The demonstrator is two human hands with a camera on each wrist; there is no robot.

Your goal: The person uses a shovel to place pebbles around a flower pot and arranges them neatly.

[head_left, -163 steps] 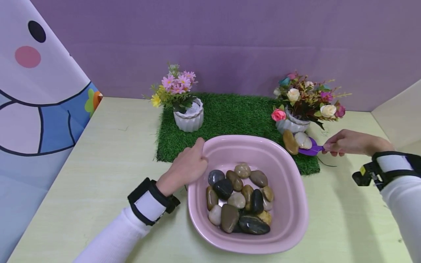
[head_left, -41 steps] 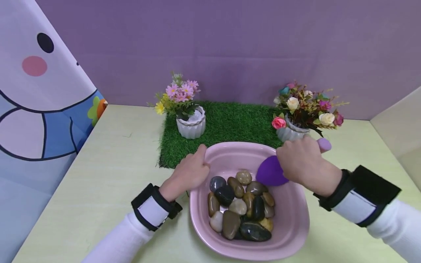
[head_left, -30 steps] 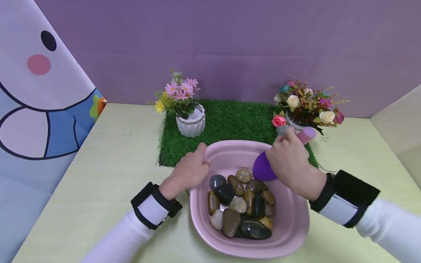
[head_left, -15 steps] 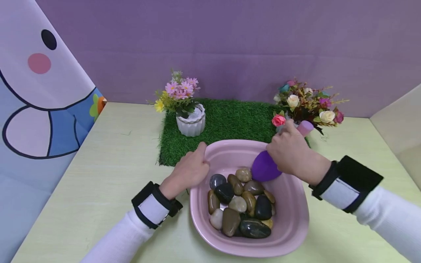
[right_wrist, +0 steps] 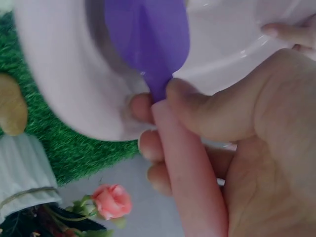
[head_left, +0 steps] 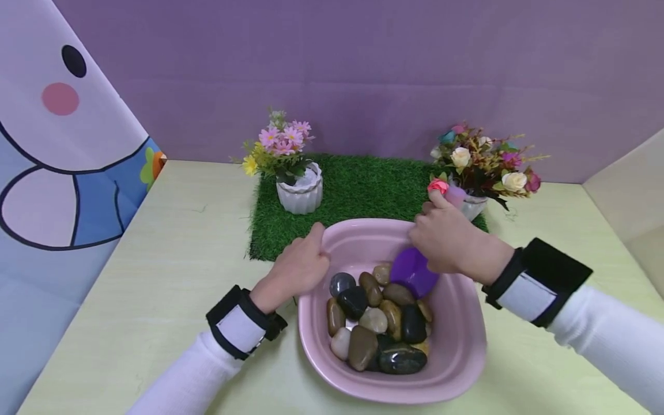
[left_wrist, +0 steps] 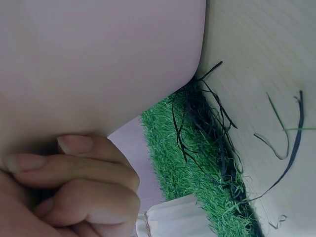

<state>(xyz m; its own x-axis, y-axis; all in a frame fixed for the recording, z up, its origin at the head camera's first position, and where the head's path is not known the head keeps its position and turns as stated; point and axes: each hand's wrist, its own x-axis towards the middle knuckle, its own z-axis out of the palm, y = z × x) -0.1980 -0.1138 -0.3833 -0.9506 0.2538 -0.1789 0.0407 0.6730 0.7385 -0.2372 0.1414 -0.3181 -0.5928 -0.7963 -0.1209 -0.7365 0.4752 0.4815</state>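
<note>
My right hand (head_left: 441,236) grips the pink handle (right_wrist: 185,163) of a toy shovel with a purple blade (head_left: 413,272). The blade reaches down inside the pink basin (head_left: 467,357), touching or just above the stones at its far right. Several smooth stones lie in the basin, among them a black one (head_left: 413,324), a flat brown one (head_left: 362,348) and a pale one (head_left: 340,343). My left hand (head_left: 301,262) holds the basin's far left rim. In the left wrist view, curled fingers (left_wrist: 94,170) show under that rim.
A grass mat (head_left: 373,184) lies behind the basin, partly under it. On it stand a daisy pot (head_left: 301,190) at left and a rose pot (head_left: 473,206) at right. A tan stone (right_wrist: 12,103) sits by the rose pot. A purple backdrop (head_left: 332,75) rises behind.
My right hand brought the shovel from the mat's right end into the basin. Lately the blade moved slightly left and lower, its handle swung left, and the black stone shifted. The left hand kept its place.
</note>
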